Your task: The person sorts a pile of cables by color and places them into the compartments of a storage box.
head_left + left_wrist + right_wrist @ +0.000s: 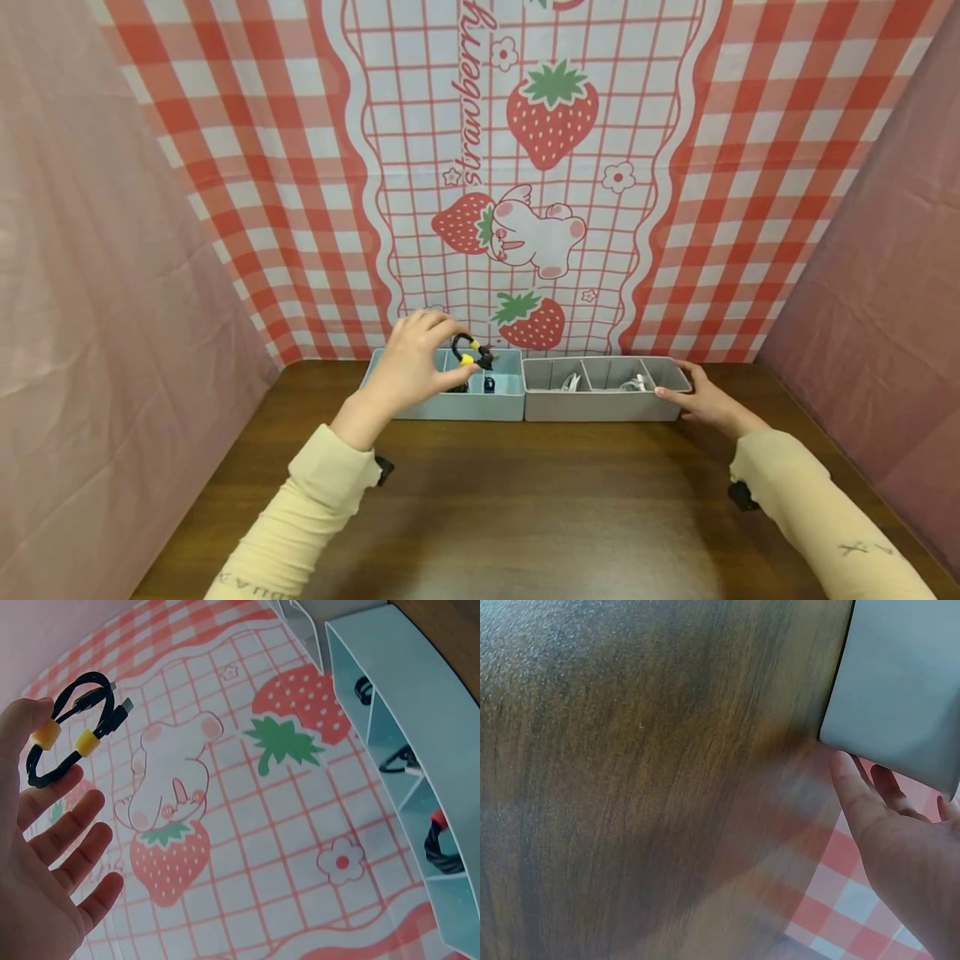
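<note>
My left hand (pixel 408 358) is raised over the light blue divided bin (pixel 457 408). Between thumb and index finger it pinches a coiled black cable (pixel 71 761) with two yellow bands; its plugs stick out free, and the other fingers are spread. Inside the blue bin, black cables (pixel 442 855) lie in separate compartments, one with a red band. At the right end of the grey divided bin (pixel 600 408), my right hand (pixel 708 400) touches the end with its fingers (pixel 851 787) fairly straight. White cables (pixel 636 383) lie in two of the grey bin's compartments.
Both bins stand end to end along the back of the brown wooden table (pixel 540 508). Behind them hangs a red-and-white checked strawberry cloth (pixel 637 250). Pink curtains (pixel 120 292) close off the left and right sides.
</note>
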The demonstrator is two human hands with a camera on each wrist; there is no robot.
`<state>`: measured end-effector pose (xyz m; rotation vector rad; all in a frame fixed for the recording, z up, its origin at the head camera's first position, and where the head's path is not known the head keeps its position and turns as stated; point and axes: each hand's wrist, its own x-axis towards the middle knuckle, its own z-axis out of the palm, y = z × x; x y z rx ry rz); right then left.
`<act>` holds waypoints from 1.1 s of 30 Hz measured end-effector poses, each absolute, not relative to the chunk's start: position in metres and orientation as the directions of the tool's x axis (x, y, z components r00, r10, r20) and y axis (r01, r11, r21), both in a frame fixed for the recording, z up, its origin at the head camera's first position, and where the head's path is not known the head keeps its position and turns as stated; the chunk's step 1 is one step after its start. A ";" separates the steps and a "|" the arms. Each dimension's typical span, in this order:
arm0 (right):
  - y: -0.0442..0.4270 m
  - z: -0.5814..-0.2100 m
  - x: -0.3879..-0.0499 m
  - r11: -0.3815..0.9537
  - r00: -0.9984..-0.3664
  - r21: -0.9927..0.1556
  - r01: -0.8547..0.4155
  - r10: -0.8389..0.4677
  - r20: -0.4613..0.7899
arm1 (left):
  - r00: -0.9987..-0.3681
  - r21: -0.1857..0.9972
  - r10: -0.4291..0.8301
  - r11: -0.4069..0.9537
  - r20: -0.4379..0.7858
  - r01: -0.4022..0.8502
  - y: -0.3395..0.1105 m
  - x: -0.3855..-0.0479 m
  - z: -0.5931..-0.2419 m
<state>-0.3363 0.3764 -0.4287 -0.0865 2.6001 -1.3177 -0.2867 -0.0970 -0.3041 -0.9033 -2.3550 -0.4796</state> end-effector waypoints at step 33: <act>0.376 -0.431 -0.336 0.586 -0.977 -0.809 0.038 -0.150 -0.154 | -0.674 0.130 0.385 0.804 0.631 0.581 -0.156 -0.313 -0.312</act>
